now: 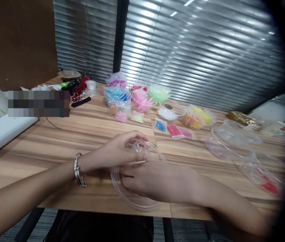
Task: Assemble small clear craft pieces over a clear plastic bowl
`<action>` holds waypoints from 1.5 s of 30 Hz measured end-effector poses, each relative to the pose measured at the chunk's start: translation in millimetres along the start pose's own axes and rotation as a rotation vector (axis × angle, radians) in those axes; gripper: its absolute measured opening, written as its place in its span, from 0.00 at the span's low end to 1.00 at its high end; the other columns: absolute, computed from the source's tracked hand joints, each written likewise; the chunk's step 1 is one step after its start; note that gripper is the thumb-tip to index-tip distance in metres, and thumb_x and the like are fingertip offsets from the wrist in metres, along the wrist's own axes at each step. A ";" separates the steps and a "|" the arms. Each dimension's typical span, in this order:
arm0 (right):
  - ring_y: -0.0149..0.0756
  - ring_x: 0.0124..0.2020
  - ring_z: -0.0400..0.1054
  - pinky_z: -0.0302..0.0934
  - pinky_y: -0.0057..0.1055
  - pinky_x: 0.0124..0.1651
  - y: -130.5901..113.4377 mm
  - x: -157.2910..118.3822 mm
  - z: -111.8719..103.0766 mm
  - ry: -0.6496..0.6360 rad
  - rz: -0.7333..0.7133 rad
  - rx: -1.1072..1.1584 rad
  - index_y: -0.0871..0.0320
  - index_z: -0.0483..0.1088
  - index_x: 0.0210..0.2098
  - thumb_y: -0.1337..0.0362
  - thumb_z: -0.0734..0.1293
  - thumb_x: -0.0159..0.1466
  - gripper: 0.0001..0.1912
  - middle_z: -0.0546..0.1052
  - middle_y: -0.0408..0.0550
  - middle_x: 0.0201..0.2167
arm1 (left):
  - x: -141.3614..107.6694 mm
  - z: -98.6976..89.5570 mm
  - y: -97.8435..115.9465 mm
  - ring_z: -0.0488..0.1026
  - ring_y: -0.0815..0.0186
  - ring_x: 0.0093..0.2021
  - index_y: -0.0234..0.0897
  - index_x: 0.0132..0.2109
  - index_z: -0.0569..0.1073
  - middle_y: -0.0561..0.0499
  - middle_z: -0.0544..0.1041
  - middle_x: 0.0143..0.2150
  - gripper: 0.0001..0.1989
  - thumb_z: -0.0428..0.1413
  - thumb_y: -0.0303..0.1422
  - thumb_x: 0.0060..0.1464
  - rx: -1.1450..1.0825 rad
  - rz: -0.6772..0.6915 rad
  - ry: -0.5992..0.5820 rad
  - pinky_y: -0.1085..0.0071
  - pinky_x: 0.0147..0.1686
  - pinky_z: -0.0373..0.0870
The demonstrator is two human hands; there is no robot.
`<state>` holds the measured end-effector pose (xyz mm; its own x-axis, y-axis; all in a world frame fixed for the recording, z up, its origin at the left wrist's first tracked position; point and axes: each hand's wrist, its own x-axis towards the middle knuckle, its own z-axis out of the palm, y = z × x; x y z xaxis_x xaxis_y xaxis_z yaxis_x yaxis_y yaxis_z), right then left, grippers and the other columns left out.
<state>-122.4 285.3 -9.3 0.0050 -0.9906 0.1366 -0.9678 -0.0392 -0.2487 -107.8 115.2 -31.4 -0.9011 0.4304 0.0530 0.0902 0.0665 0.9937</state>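
Observation:
A clear plastic bowl rests near the front edge of the table. My left hand, a silver bracelet at its wrist, reaches over the bowl's far left side. Its thumb and fingers close around a small piece of clear plastic, which looks like a little bag. Across the bowl lies my right hand, palm down, its fingers bent inward below the left thumb. The back of this hand hides its fingertips and whatever they may hold.
Behind stand tubs of colored bead packets, including a blue one and a pink one. Blue and red packets lie before them. Clear bowls spread rightward, one with red beads. A white box sits left.

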 end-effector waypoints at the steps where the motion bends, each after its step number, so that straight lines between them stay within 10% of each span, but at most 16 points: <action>1: 0.30 0.38 0.72 0.67 0.25 0.40 0.9 0.1 -0.8 -0.016 -0.004 -0.003 0.59 0.72 0.40 0.75 0.59 0.65 0.11 0.77 0.46 0.41 | -0.2 0.2 0.5 0.74 0.66 0.49 0.36 0.51 0.69 0.46 0.74 0.51 0.19 0.61 0.34 0.53 0.005 -0.005 0.000 0.73 0.46 0.73; 12: 0.28 0.36 0.70 0.66 0.24 0.40 -3.9 2.7 -12.3 0.060 0.102 0.224 0.57 0.71 0.32 0.72 0.60 0.66 0.11 0.76 0.43 0.36 | -1.1 -1.3 -1.4 0.74 0.65 0.49 0.40 0.52 0.70 0.49 0.74 0.50 0.21 0.61 0.38 0.52 0.124 -0.005 0.014 0.71 0.47 0.73; 32: 0.28 0.37 0.70 0.64 0.24 0.38 3.3 -19.0 -57.2 -0.223 0.112 0.300 0.57 0.72 0.39 0.72 0.57 0.70 0.12 0.76 0.43 0.38 | -0.1 -1.0 4.0 0.76 0.64 0.47 0.39 0.52 0.71 0.48 0.76 0.49 0.19 0.59 0.37 0.54 0.113 -0.006 0.046 0.72 0.44 0.75; 39: 0.25 0.40 0.72 0.66 0.20 0.41 15.8 -28.0 -72.8 0.234 0.132 0.141 0.57 0.71 0.44 0.68 0.61 0.69 0.07 0.76 0.41 0.39 | 0.0 -2.9 -0.2 0.73 0.62 0.53 0.41 0.53 0.71 0.49 0.75 0.49 0.23 0.63 0.37 0.50 0.102 0.032 0.002 0.67 0.53 0.72; 45: 0.27 0.41 0.72 0.67 0.23 0.43 24.3 -28.2 -65.8 0.243 0.184 0.091 0.56 0.71 0.46 0.68 0.63 0.68 0.09 0.76 0.42 0.41 | 0.4 -2.0 -1.5 0.72 0.63 0.54 0.43 0.54 0.70 0.50 0.74 0.51 0.25 0.65 0.35 0.48 0.008 0.018 -0.038 0.67 0.54 0.72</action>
<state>-162.6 320.9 43.8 -0.2386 -0.9225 0.3035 -0.9204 0.1152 -0.3736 -109.1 113.5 -32.7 -0.8825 0.4656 0.0669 0.1096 0.0652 0.9918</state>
